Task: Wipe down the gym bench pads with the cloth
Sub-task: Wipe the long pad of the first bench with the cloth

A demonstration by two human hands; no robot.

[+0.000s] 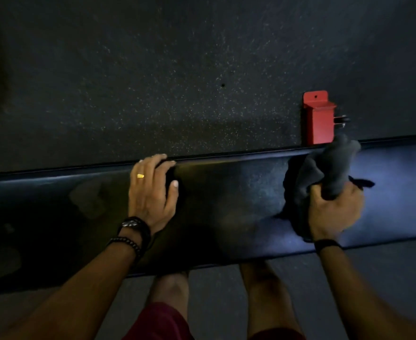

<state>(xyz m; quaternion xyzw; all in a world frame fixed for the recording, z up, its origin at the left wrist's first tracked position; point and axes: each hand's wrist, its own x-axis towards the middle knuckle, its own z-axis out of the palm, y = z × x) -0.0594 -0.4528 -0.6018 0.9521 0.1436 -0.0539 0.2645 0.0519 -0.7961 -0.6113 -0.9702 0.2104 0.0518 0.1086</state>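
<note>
Nearest to me I see my two bare legs (263, 298) and the hem of dark red shorts (157, 322), standing on the floor just in front of the long black padded vinyl bench pad (226, 200), which runs across the view from left to right.

My right hand (334, 212) rests on the right part of the pad, its fingers curled tight round a bunched dark grey cloth (324, 168). The cloth bulges out ahead of the knuckles and lies against the pad's surface, reaching up to the far edge. A black band (327, 244) circles that wrist.

My left hand (150, 190) lies flat on the pad toward the middle, palm down, fingers straight and close together with their tips hooked over the far edge, thumb spread out to the right. One finger wears a gold ring (140, 175); the wrist carries a black watch (130, 223) and a dark bead bracelet (126, 241).

Beyond the pad lies dark speckled rubber flooring (177, 82). A red metal bracket (319, 119) of the bench frame stands there, just behind the cloth.
</note>
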